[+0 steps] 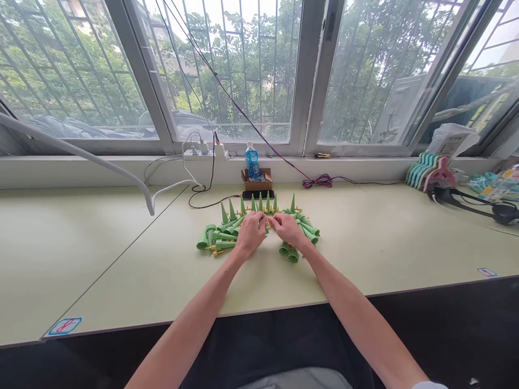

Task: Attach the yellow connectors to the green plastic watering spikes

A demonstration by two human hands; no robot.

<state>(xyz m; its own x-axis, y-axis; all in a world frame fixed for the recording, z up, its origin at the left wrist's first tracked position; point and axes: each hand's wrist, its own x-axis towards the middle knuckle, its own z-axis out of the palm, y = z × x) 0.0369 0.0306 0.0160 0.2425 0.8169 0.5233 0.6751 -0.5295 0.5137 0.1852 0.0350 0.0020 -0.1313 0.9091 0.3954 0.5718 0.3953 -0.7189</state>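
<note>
Both hands meet over the table (365, 243), the left hand (252, 231) and right hand (287, 228) curled closed, fingertips nearly touching, a pose that suits fine work on something small. What they grip, if anything, I cannot tell (the fingers hide it). Green spikes (224, 214) lie around them: a row stands tips up beyond the hands, probably because the wide ends make steady feet, while others lie heaped on either side, within easy reach. Yellow valves (218, 253) show among them. Behind, a phone (258, 194) lies flat; a bottle (252, 162) stands in a box (259, 185), perhaps for support.
</note>
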